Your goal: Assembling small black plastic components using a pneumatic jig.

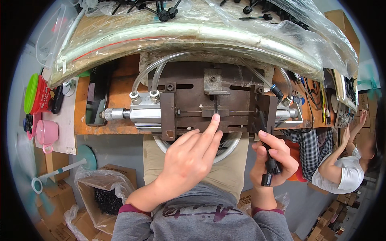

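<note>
My left hand [191, 154] reaches over a dark metal clamping fixture [193, 86], its fingers stretched out. The index fingertip rests at the lower end of a thin black rod-like part [216, 105] standing in the small central block of the fixture. In my right hand [279, 158], at the right of the fixture, are black plastic parts [271, 164] with thin stems and knobbed ends. Fingers and thumb close round them, so I cannot make out how many there are. A silver pneumatic cylinder [144, 113] with clear hoses flanks the fixture on the left.
Plastic sheeting [193, 34] with several black knobbed parts covers a raised surface behind the fixture. A pink cup [47, 134] stands at the left. Below left, a lined carton [106, 197] holds black pieces. Another person [339, 168] sits at the right.
</note>
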Motion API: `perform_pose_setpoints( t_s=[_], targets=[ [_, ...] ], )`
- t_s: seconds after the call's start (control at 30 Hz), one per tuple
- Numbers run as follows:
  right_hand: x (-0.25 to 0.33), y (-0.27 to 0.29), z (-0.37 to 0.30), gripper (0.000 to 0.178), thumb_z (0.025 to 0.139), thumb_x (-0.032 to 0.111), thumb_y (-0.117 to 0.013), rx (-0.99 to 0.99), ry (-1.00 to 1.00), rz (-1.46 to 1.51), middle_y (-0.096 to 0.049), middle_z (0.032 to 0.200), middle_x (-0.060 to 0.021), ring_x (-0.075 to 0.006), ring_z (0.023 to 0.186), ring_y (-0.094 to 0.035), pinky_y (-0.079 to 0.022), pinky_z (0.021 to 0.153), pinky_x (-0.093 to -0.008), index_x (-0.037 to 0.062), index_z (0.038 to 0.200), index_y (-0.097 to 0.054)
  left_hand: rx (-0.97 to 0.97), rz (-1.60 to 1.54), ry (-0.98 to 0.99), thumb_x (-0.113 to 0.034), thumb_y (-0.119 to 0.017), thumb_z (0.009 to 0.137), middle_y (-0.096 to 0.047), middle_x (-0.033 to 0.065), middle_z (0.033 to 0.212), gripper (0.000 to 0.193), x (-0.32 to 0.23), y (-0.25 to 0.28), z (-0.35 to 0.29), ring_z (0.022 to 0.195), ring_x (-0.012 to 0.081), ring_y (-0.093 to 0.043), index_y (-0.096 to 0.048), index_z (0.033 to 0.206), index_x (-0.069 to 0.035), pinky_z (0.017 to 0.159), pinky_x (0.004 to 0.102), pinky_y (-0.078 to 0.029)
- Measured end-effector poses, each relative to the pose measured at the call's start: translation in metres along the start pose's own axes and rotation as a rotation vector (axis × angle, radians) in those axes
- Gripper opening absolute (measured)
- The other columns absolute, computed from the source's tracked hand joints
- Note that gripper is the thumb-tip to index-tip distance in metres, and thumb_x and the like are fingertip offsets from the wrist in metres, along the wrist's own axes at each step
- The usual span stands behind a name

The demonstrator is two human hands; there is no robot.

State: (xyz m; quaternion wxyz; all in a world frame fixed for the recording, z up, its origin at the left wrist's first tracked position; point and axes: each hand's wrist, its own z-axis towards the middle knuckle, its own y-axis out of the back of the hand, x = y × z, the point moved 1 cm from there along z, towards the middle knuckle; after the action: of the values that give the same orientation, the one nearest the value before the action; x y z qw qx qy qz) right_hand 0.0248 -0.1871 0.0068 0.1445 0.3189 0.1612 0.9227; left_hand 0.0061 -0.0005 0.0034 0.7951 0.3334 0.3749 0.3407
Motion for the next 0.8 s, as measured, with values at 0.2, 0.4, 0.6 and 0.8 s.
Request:
perform_pose_setpoints(
  t_s=[0.2, 0.4, 0.6, 0.8],
  targets=[
    [0.003, 0.009, 0.0, 0.039, 0.075, -0.014, -0.068, 0.045, -0.006, -0.05, -0.067, 0.105, -0.0235, -0.0235, 0.071, -0.067, -0.053, 0.061, -0.0284, 0.0033, 0.105, -0.05, 0.078, 0.005, 0.06, -0.008, -0.076, 0.067, -0.064, 0.0145, 0.12, 0.031, -0.001, 0.004, -0.001, 0.073, 0.0199, -0.067, -0.068, 0.096, 0.0, 0.066, 0.0279, -0.054],
    [0.01, 0.001, 0.0, 0.029, 0.068, -0.007, -0.076, 0.09, 0.071, -0.118, -0.069, 0.1, -0.0206, -0.0221, 0.068, -0.068, -0.053, 0.057, -0.0274, -0.0028, 0.095, -0.064, -0.017, -0.852, 0.23, -0.006, -0.082, 0.068, -0.068, 0.0145, 0.109, 0.034, -0.007, 0.015, -0.002, 0.075, 0.0184, -0.068, -0.069, 0.099, 0.001, 0.065, 0.0277, -0.055],
    [0.015, -0.004, 0.006, 0.034, 0.067, 0.0, -0.068, 0.219, 0.178, -0.189, -0.068, 0.107, -0.019, -0.0198, 0.065, -0.062, -0.051, 0.056, -0.027, -0.005, 0.1, -0.069, -0.042, -0.859, 0.194, -0.004, -0.083, 0.067, -0.069, 0.0143, 0.098, 0.033, -0.01, 0.023, -0.005, 0.076, 0.0206, -0.067, -0.07, 0.097, 0.001, 0.064, 0.0286, -0.056],
    [0.004, -0.001, 0.002, 0.04, 0.067, -0.014, -0.068, 0.062, 0.066, -0.262, -0.068, 0.107, -0.0183, -0.0225, 0.073, -0.063, -0.045, 0.059, -0.0289, -0.002, 0.106, -0.065, -0.083, -0.239, 0.081, -0.004, -0.079, 0.064, -0.067, 0.0149, 0.108, 0.034, -0.004, 0.012, -0.006, 0.079, 0.0247, -0.066, -0.069, 0.096, 0.001, 0.067, 0.0303, -0.055]
  ],
)
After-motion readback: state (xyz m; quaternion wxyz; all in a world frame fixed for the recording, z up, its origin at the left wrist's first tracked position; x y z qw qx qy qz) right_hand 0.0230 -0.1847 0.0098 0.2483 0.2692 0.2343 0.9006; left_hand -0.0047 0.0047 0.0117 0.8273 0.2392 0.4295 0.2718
